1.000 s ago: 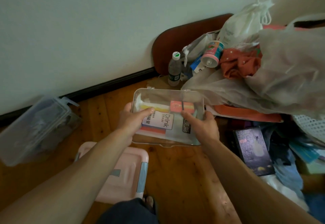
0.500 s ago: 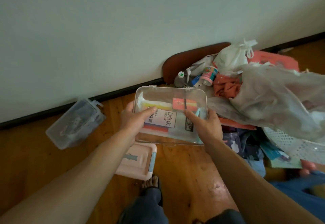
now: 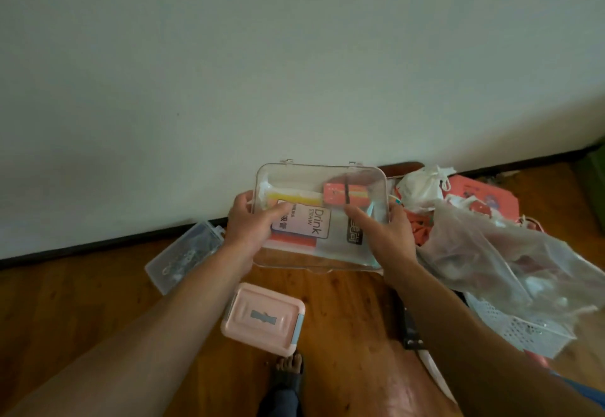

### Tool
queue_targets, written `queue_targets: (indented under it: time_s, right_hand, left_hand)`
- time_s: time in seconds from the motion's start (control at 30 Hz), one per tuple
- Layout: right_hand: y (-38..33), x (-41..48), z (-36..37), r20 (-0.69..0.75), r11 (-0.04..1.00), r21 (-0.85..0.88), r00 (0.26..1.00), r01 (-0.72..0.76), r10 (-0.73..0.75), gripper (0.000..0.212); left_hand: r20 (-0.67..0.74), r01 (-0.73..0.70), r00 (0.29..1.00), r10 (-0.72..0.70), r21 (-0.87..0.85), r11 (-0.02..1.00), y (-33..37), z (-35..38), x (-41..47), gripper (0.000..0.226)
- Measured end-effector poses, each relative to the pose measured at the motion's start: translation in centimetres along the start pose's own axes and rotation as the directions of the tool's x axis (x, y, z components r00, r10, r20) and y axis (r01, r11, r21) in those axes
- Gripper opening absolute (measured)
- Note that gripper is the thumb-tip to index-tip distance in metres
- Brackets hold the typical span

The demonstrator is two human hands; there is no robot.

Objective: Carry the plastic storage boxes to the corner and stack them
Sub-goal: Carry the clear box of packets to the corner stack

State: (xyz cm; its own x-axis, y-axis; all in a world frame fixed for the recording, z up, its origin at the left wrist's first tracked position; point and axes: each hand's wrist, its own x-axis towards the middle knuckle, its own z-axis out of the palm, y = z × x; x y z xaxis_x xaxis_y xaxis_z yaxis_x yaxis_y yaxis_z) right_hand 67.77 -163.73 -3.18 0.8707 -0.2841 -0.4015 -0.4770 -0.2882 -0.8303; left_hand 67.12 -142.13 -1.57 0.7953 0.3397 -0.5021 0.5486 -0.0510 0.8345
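I hold a clear plastic storage box (image 3: 355, 184) in the air in front of me, lid up, with a "Drink Straw" packet and coloured items inside. My left hand (image 3: 252, 230) grips its left side, thumb on the lid. My right hand (image 3: 386, 236) grips its right side. On the wooden floor below lies a pink storage box (image 3: 262, 321) with grey-blue clasps. A second clear storage box (image 3: 186, 256) lies tilted against the black baseboard to the left.
A heap of clutter fills the right: a translucent plastic bag (image 3: 497, 253), a white bag (image 3: 422, 187), a pink carton (image 3: 481, 197), a white perforated basket (image 3: 523, 328). My sandalled foot (image 3: 289, 371) stands just below the pink box. The white wall (image 3: 262, 73) is ahead.
I have risen with the clear box held in both hands. The floor, pink box and clutter heap now look farther below, and more wall fills the view.
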Motion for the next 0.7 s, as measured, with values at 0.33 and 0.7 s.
queue_targets:
  time_s: [0.33,0.7]
  right_hand:
    - [-11.0,-4.0,0.7,0.042,0.993,-0.083,0.996,0.086,-0.083,0.068]
    - [-18.5,-6.7,2.2,0.147,0.969,-0.082,0.964,0.234,-0.220,0.077]
  left_hand:
    - [-0.080,-0.089,0.993,0.082,-0.086,0.992,8.8,-7.0,-3.6,0.050]
    - [-0.136,-0.114,0.987,0.084,-0.235,0.965,13.0,-12.6,-7.0,0.029]
